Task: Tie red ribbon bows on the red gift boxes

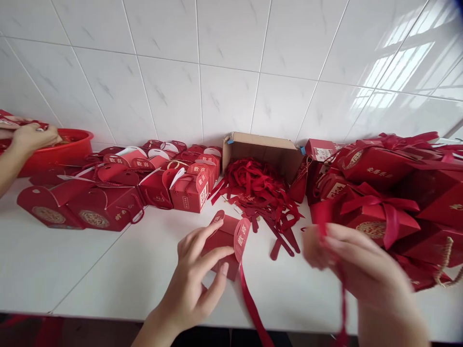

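A small red gift box with rounded flaps stands on the white tabletop in front of me. My left hand holds it from the left side, fingers over its top and flap, thumb near its front. From the box's right side a dark red ribbon runs down over the table edge. My right hand, smeared by motion, is raised to the right of the box. Pinched in its fingers is a red ribbon that hangs down below the hand.
Behind the box, a cardboard box on its side spills a heap of ribbons. Finished red boxes stand in rows at left; ribboned boxes pile up at right. Another person's hand is over a red basin.
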Tool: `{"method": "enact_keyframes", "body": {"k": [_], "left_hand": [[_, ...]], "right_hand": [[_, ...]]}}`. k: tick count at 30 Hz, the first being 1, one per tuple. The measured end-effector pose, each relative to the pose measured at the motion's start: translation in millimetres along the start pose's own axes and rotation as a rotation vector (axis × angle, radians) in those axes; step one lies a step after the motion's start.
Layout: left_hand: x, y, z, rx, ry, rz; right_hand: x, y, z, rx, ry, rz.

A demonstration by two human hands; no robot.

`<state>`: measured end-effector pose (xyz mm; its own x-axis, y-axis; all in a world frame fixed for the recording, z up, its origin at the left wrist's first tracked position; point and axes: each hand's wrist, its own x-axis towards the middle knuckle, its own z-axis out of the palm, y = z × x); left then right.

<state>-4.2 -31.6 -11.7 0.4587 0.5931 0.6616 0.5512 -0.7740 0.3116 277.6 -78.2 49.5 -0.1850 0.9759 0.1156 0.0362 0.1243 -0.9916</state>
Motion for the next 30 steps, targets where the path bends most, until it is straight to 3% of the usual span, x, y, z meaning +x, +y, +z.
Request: {"method": "enact_keyframes", "body": {"k": [4, 8, 16, 30], "left_hand": [[10.7, -3.5, -7.0, -0.068, 0.016, -0.049], [25.4, -5.3, -8.1, -0.039, -0.03, -0.037], [39.2, -7.5, -0.1, 0.066, -0.009, -0.063], [38.3, -8.4, 10.5, 0.031, -0.024, -0.081]], "right_hand": [[28.5, 24.6, 19.2, 0.284, -0.201, 0.185], [35.9, 36.2, 25.7, 0.399, -0.289, 0.31], [42.1, 28.1, 22.3, 0.384, -0.281, 0.463], [59.4, -0.9, 22.6, 0.202, -0.263, 0.472]]}}
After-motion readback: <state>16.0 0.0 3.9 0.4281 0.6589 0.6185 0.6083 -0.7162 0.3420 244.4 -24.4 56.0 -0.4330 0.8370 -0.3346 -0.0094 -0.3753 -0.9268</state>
